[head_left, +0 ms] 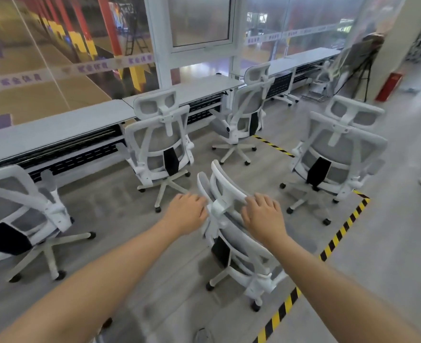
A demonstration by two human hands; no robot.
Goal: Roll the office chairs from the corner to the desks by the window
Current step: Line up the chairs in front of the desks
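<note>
Grey floor (120, 214) edged with yellow-black tape (338, 233), white desks (56, 129) along the window, other chairs (160, 144) near them; nearest chair (231, 231) mid-floor, headrest gripped by left hand (188, 210) and right hand (262, 211), fingers curled over its rim.

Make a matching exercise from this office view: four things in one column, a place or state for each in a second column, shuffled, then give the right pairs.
Things:
1. chair under the hands
2. striped floor tape
3. red box
4. left hand

Places or states:
A. on the floor by the pillar at far right
B. fingers curled on the headrest, left of its centre post
C. seen from behind, nearest the camera, headrest gripped on both sides
D. yellow and black, running along the floor at right

Pairs: 1-C, 2-D, 3-A, 4-B

The right hand holds the other side of that headrest.
</note>
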